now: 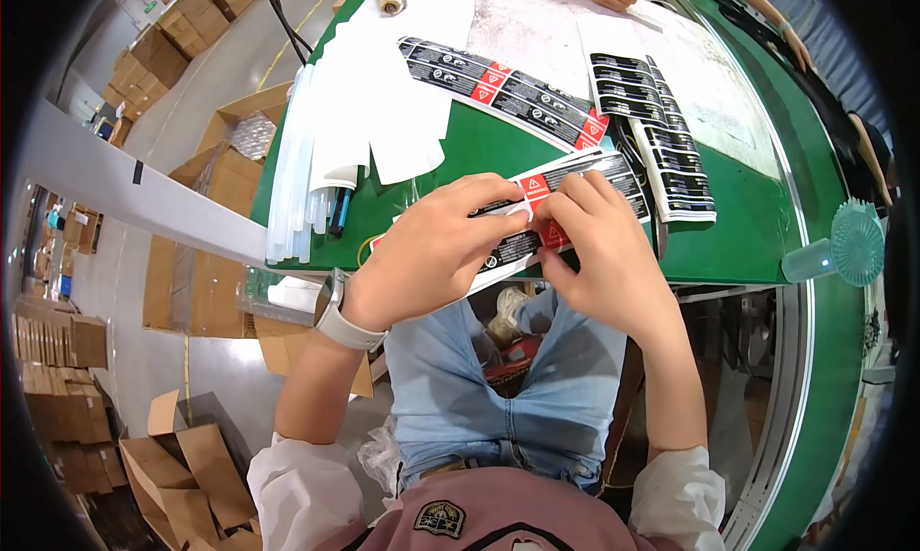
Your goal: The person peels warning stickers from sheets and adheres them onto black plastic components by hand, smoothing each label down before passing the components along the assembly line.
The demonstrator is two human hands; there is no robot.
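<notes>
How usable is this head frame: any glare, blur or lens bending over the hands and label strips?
Head view: lighting is bright and even; both hands, left and right, and the label strip they hold look sharp. Pale glare washes out the white sheets. Fisheye bending curves the green table edge, and a black rim darkens the corners. The fan near the rim looks slightly soft.

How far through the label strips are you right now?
Done: hard to judge; bare white backing sheets lie at the table's left. In hand: left hand and right hand hold one black-and-red label strip at the green table edge. Left: more label strips and a stack lie beyond.
</notes>
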